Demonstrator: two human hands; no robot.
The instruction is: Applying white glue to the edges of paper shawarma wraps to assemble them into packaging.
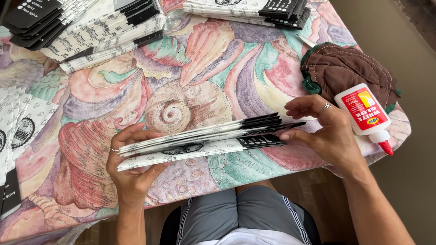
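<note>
Held: flat paper bags (204, 138), a small stack, above table (204, 68) near its front edge.
L hand (131, 170): fingers curled shut round stack's left end.
R hand (324, 134): fingers pinch the black right end.
Hidden: lower bags covered by top ones; piles at top & left cut off.
Room: glue bottle (365, 113) just beside R hand, by right edge; table's middle is bare.

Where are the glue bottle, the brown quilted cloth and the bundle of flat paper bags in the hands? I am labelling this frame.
glue bottle (363, 113), head view, on its red and white label.
brown quilted cloth (345, 68), head view, on its stitched brown middle.
bundle of flat paper bags (204, 138), head view, on the white middle of the stack.
</note>
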